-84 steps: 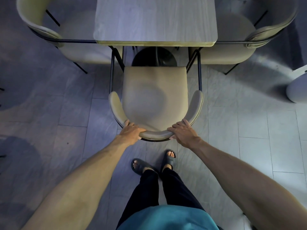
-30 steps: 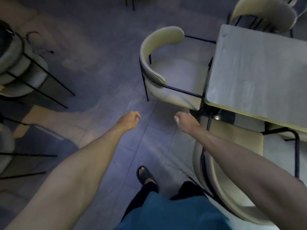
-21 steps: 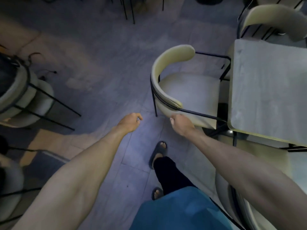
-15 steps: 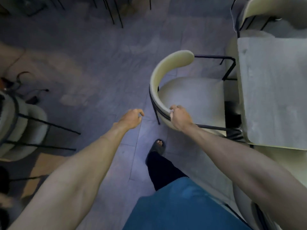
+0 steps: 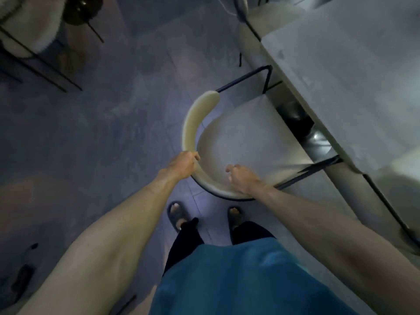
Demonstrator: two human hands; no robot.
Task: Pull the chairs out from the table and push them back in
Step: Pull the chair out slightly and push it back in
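Observation:
A cream chair (image 5: 245,142) with a curved backrest and black metal frame stands in front of me, its seat partly under the grey table (image 5: 354,83). My left hand (image 5: 183,164) is closed around the left part of the backrest. My right hand (image 5: 242,179) rests on the backrest's near right part, fingers curled over the rim. The picture is blurred by motion.
Another cream chair (image 5: 395,178) is tucked in at the table's near side on the right. A pale chair (image 5: 29,26) with thin black legs stands at the far left. My feet in dark sandals (image 5: 177,214) are on the grey tiled floor just behind the chair.
I have left the first chair and walked round to the chair on the table's left side. My right hand took the backrest first, and now my left hand grips it too.

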